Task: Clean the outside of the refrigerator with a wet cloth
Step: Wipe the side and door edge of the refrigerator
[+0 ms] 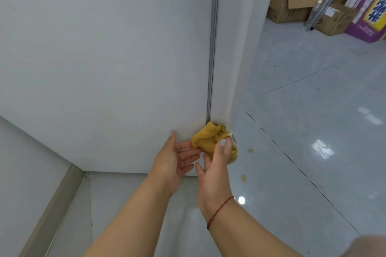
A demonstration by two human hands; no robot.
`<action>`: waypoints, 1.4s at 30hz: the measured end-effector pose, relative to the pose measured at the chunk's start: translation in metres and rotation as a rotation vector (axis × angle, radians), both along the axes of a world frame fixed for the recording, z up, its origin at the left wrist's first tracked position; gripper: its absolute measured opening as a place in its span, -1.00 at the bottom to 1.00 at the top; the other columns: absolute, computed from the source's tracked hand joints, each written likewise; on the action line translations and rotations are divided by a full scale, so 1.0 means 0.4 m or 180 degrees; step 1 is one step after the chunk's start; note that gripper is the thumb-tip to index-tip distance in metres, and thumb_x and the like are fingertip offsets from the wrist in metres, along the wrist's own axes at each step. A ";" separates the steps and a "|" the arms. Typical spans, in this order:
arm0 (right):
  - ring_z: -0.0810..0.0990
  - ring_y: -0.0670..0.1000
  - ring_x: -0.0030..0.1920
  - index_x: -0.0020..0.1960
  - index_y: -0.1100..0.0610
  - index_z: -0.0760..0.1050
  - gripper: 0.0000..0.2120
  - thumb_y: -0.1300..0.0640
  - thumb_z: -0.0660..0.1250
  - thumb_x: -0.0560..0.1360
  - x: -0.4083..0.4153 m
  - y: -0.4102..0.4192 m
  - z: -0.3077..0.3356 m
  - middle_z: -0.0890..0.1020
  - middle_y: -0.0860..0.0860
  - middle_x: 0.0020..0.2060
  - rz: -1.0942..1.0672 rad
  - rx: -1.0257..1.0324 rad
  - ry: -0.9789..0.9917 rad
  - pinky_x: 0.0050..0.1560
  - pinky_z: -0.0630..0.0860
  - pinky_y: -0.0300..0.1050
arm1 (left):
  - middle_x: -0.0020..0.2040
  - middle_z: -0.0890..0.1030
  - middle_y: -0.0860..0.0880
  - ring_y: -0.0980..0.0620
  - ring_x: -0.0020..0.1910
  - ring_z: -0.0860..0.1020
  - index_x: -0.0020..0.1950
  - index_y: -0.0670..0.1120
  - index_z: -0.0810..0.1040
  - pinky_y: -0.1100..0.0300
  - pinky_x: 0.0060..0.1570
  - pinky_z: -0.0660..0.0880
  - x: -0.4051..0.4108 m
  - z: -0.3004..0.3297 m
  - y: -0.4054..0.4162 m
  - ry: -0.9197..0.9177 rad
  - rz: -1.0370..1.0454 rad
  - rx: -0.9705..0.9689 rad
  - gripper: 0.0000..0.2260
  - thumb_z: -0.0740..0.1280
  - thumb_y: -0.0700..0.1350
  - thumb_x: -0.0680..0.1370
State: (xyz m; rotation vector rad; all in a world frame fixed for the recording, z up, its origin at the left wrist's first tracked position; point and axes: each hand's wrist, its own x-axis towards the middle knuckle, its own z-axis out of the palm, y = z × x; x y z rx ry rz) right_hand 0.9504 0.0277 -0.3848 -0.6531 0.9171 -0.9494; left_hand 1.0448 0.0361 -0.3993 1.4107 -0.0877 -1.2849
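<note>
Gripping a crumpled yellow terry cloth (211,139), the right hand (215,170) presses it on the smooth white refrigerator (108,64), low by the grey seam. At nine o'clock of the cloth, the left hand (173,164) lies flat and relaxed, fingertips touching the soft fabric.

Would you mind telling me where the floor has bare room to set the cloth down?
Bare grey floor lies right of the refrigerator, short of the cardboard boxes. Two yellowish spots mark it near the cloth. The far right corner is crowded.
</note>
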 end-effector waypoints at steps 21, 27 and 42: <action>0.35 0.01 -0.29 -0.10 -0.04 0.46 -0.71 -0.19 0.08 0.44 0.025 -0.222 -0.352 0.44 -0.02 -0.42 -0.1544 0.3998 -0.1373 -0.45 0.40 0.06 | -0.07 0.63 -0.16 -0.06 -0.11 0.57 0.12 -0.20 0.59 0.06 -0.06 0.49 -0.010 -0.136 0.050 0.0329 0.0449 0.0510 -0.52 0.03 0.12 0.67; 0.36 0.17 0.27 0.44 -0.01 0.28 -0.37 -0.29 -0.04 0.47 0.010 -0.226 -0.390 0.43 0.00 0.26 -0.1312 0.3919 -0.1005 0.11 0.36 0.19 | -0.06 0.65 -0.17 -0.07 -0.08 0.58 0.13 -0.20 0.59 0.04 -0.04 0.48 -0.038 -0.152 0.035 0.0463 0.0427 0.0496 -0.50 0.03 0.14 0.66; 0.47 0.26 0.09 0.30 0.17 0.34 -0.35 -0.33 0.08 0.48 -0.045 -0.189 -0.201 0.46 0.24 0.13 -0.1131 0.3358 -0.2277 -0.09 0.48 0.18 | 0.03 0.58 -0.16 -0.07 -0.03 0.54 0.21 -0.21 0.54 0.01 0.08 0.42 -0.024 -0.144 0.098 0.0797 0.0954 0.0623 -0.48 0.00 0.15 0.67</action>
